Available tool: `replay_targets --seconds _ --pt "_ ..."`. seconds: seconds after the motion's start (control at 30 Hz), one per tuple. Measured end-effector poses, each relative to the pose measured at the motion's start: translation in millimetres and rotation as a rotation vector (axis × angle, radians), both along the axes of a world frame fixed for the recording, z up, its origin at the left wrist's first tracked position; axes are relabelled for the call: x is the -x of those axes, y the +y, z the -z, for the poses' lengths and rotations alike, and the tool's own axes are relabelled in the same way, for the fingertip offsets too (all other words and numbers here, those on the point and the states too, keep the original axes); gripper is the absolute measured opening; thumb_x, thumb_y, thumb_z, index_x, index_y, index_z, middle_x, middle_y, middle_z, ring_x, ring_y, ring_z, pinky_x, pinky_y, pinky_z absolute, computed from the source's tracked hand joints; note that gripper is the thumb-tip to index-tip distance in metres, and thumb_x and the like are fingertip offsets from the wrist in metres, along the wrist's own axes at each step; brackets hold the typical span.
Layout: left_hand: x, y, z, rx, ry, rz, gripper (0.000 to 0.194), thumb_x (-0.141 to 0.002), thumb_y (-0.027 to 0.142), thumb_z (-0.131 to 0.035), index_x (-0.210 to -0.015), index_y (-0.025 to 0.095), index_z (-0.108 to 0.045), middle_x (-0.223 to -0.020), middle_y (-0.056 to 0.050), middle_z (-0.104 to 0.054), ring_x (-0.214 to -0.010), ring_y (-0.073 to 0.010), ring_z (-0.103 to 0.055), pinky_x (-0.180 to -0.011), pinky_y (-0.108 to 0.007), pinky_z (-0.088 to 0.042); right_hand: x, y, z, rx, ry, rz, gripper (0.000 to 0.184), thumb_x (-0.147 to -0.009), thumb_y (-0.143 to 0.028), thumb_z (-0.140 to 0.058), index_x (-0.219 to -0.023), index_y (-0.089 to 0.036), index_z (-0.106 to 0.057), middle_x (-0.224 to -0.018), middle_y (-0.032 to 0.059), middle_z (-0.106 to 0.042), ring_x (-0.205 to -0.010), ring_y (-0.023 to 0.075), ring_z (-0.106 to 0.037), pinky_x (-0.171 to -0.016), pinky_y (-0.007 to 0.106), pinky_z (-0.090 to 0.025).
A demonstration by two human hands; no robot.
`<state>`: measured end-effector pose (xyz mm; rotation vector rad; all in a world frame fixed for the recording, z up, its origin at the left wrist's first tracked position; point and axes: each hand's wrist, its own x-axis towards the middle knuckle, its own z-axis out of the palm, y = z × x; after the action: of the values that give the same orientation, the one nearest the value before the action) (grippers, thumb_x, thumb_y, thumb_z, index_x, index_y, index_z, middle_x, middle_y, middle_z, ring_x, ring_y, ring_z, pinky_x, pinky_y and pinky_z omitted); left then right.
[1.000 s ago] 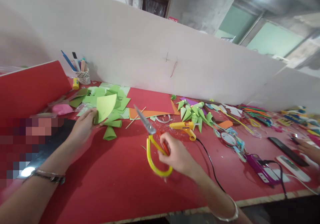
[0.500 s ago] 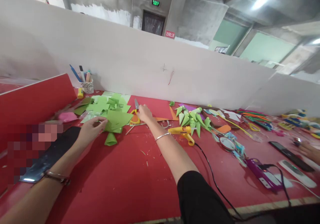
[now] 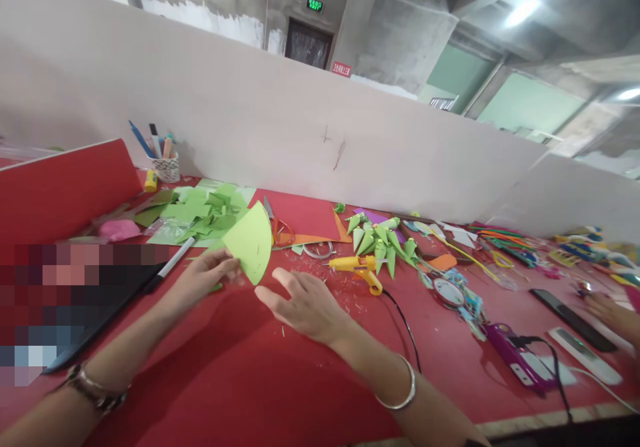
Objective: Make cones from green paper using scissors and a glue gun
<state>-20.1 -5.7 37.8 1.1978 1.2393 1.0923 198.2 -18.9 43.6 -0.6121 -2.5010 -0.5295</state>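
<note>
My left hand (image 3: 215,274) pinches a fan-shaped piece of light green paper (image 3: 250,244) by its lower left corner and holds it up off the table. Just to the right of the paper, my right hand (image 3: 303,300) is open, its fingers apart and bent toward the sheet without gripping it. Behind the paper lie scissors (image 3: 283,230), partly covered by it. A loose pile of green paper pieces (image 3: 193,210) spreads beyond my left hand. A white marker pen (image 3: 176,257) lies beside that hand.
A yellow glue gun (image 3: 355,265) with a black cord lies right of my hands, near a tape ring (image 3: 319,250). Beyond are several green paper cones (image 3: 377,240). A purple device (image 3: 520,360) and phone (image 3: 573,317) lie farther right. Another person's hand (image 3: 613,314) is at the right edge.
My right hand has left the scissors and come back toward me, opening. My left hand has lifted the fan-shaped paper from the pile and moved right.
</note>
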Motion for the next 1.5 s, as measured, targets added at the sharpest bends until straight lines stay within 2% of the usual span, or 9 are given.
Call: replay_targets --seconds 0.2,0.4,0.53,0.73,0.83,0.93,1.17,1.33,1.5 --pt "-35.4 -26.0 6.5 0.145 -0.149 0.122 0.02 -0.069 0.035 -0.061 -0.069 0.016 -0.055 -0.057 0.005 -0.056 -0.047 -0.0076 -0.051 -0.053 -0.021 -0.042 -6.1 -12.3 10.6 -0.025 0.033 0.124 0.037 -0.086 -0.014 -0.037 -0.12 -0.029 -0.037 -0.113 0.009 -0.044 -0.09 0.0161 -0.05 -0.069 0.028 -0.044" --pt "-50.3 -48.0 6.1 0.166 -0.031 0.127 0.027 -0.074 0.039 -0.055 -0.061 0.016 -0.051 -0.053 0.003 -0.052 -0.047 -0.0084 -0.049 -0.05 -0.021 -0.04 -12.0 -20.3 6.1 -0.044 0.133 0.196 0.023 -0.085 -0.013 -0.041 -0.102 -0.019 -0.055 -0.096 0.0095 -0.056 -0.082 0.0169 -0.054 -0.066 0.027 -0.043" --pt "-53.3 -57.7 1.8 0.101 0.099 0.196 0.023 -0.074 0.039 -0.054 -0.078 0.016 -0.054 -0.061 0.0 -0.057 -0.054 -0.0119 -0.054 -0.054 -0.024 -0.045 -22.4 -22.0 4.6 0.116 0.246 0.131 0.02 -0.085 -0.013 -0.041 -0.094 -0.02 -0.057 -0.09 0.0063 -0.059 -0.075 0.0142 -0.056 -0.063 0.024 -0.043" --pt "-31.9 -51.1 14.6 -0.634 0.533 0.105 0.069 -0.072 0.028 -0.06 -0.129 0.024 -0.021 -0.101 -0.008 -0.052 -0.079 -0.0158 -0.056 -0.067 -0.029 -0.049 -38.6 -24.4 1.8 0.648 0.562 -0.081 0.021 -0.079 -0.008 -0.043 -0.093 -0.021 -0.052 -0.093 0.0042 -0.057 -0.089 0.0134 -0.055 -0.077 0.026 -0.046" --pt "-22.9 -48.5 15.0 -1.047 0.801 0.001 0.06 -0.072 0.029 -0.063 -0.125 0.028 -0.034 -0.115 -0.01 -0.045 -0.098 -0.0216 -0.05 -0.081 -0.036 -0.044 -41.5 -22.7 6.0 0.749 0.632 -0.135 0.019 -0.077 -0.008 -0.046 -0.09 -0.021 -0.051 -0.095 0.0042 -0.057 -0.092 0.0142 -0.054 -0.08 0.029 -0.045" --pt "-20.7 -49.1 8.4 -1.258 0.986 0.173 0.033 -0.084 0.019 -0.046 -0.113 0.036 -0.049 -0.109 0.0 -0.056 -0.098 -0.0166 -0.051 -0.087 -0.032 -0.034 -42.9 -17.4 13.6 0.765 0.601 -0.134 0.022 -0.076 -0.006 -0.045 -0.09 -0.021 -0.051 -0.1 0.0047 -0.056 -0.096 0.0145 -0.053 -0.083 0.03 -0.044" --pt "-35.4 -43.1 9.4 -1.024 0.922 0.661 0.034 -0.085 0.013 -0.035 -0.103 0.029 -0.059 -0.089 -0.001 -0.067 -0.082 -0.016 -0.058 -0.07 -0.027 -0.038 -44.9 -18.4 10.2 0.539 0.164 0.148 0.026 -0.079 -0.004 -0.036 -0.091 -0.015 -0.057 -0.113 0.0118 -0.047 -0.109 0.0207 -0.041 -0.09 0.038 -0.038" --pt "-62.9 -42.7 17.2 -1.01 1.184 0.72 0.033 -0.084 0.007 -0.032 -0.083 0.02 -0.062 -0.078 -0.006 -0.063 -0.08 -0.0176 -0.056 -0.076 -0.029 -0.04 -45.5 -32.0 3.9 0.625 -0.095 0.067 0.017 -0.081 -0.026 -0.048 -0.093 -0.016 -0.054 -0.093 0.0065 -0.054 -0.085 0.0164 -0.047 -0.074 0.029 -0.042" --pt "-71.6 -39.5 21.7 -0.983 1.316 0.738 0.025 -0.084 0.012 -0.039 -0.072 0.016 -0.061 -0.073 -0.005 -0.061 -0.072 -0.0181 -0.055 -0.071 -0.032 -0.04 -41.3 -35.6 25.0 0.67 -0.156 0.139 0.019 -0.081 -0.033 -0.053 -0.085 -0.015 -0.052 -0.085 0.0039 -0.055 -0.077 0.0153 -0.047 -0.065 0.026 -0.04"
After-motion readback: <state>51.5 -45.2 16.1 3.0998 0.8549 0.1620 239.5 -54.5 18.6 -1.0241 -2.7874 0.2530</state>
